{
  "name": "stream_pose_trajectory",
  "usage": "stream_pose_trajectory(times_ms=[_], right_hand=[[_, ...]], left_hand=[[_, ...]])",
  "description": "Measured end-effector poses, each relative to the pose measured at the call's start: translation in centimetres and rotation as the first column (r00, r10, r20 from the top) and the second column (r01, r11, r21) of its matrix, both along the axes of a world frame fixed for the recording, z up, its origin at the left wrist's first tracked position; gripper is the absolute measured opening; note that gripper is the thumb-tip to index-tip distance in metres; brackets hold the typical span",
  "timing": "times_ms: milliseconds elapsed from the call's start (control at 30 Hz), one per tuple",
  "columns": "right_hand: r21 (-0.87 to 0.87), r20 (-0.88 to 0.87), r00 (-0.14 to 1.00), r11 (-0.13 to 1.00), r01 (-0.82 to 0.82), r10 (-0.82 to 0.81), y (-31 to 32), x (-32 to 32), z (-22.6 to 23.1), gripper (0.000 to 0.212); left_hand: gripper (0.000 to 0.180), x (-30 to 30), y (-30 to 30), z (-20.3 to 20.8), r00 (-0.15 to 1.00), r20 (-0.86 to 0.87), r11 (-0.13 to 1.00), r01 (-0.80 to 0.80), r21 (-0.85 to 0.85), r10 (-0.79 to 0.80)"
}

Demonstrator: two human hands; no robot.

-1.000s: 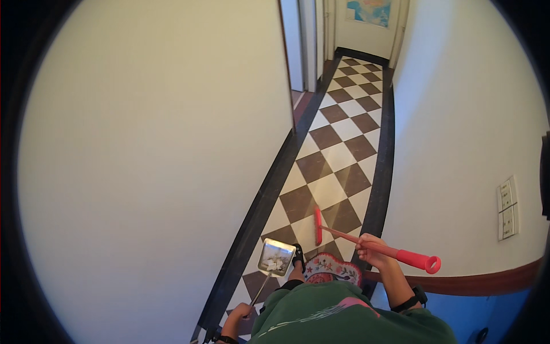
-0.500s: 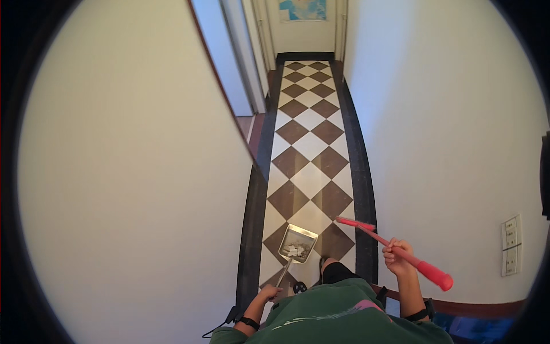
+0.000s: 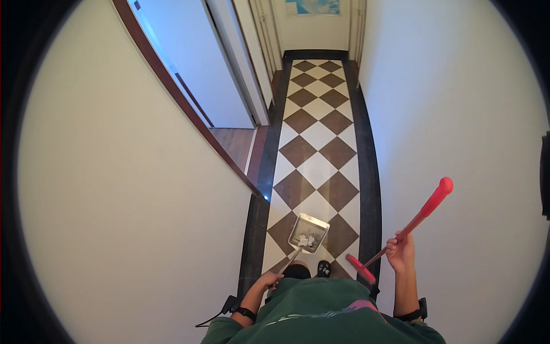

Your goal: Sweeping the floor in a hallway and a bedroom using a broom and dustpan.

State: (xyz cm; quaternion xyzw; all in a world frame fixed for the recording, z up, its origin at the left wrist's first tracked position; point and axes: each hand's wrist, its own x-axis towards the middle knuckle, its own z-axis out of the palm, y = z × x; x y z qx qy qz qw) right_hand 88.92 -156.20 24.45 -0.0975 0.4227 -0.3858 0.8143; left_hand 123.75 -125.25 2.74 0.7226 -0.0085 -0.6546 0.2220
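My left hand [image 3: 271,280] is closed around the handle of a metal dustpan [image 3: 310,225]. White scraps and grey dust [image 3: 307,240] lie in the pan, gathered toward its handle side. The pan is in front of my body, over the tiles; whether it touches them I cannot tell. On the right, my right hand [image 3: 400,250] grips the shaft of a red broom [image 3: 421,214]. Its thick red grip end points up and away to the right. The red broom head [image 3: 361,269] hangs low beside my body, right of the dustpan.
A narrow corridor with a brown-and-white checkered floor [image 3: 317,135] and black borders runs ahead. Plain walls [image 3: 458,143] stand close on both sides. An open doorway [image 3: 235,143] is at the left. A blue poster [image 3: 314,7] hangs on the far door. My dark shoe [image 3: 324,268] shows below.
The doorway has come nearer as I moved forward along the corridor. The broom has swung: its grip end went up, its head down toward my body. The dustpan stays in my left hand.
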Motion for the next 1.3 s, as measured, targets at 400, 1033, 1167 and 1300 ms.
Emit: stream_pose_trajectory(times_ms=[400,1033,1167,1300], right_hand=[[0.019,0.151,0.985,0.996,-0.088,0.084,-25.4,21.3,4.6,0.033],[0.078,0.202,0.533,0.529,-0.845,0.821,-59.9,68.6,3.8,0.018],[0.123,0.111,0.306,0.293,-0.948,0.945,-61.6,79.1,3.0,0.006],[0.229,0.008,0.164,0.158,-0.961,0.986,-61.4,89.5,0.8,0.043]], left_hand=[[0.038,20.8,-27.6,-2.8,0.987,0.16,0.988,0.01,-0.155,0.015],[0.016,48.5,-50.6,-14.0,0.965,0.162,0.973,-0.186,-0.136,0.207],[0.015,50.0,-53.0,-12.3,0.938,0.131,0.947,-0.32,-0.021,0.32],[0.013,53.0,-54.5,-9.3,0.966,0.226,0.99,-0.137,0.018,0.129]])
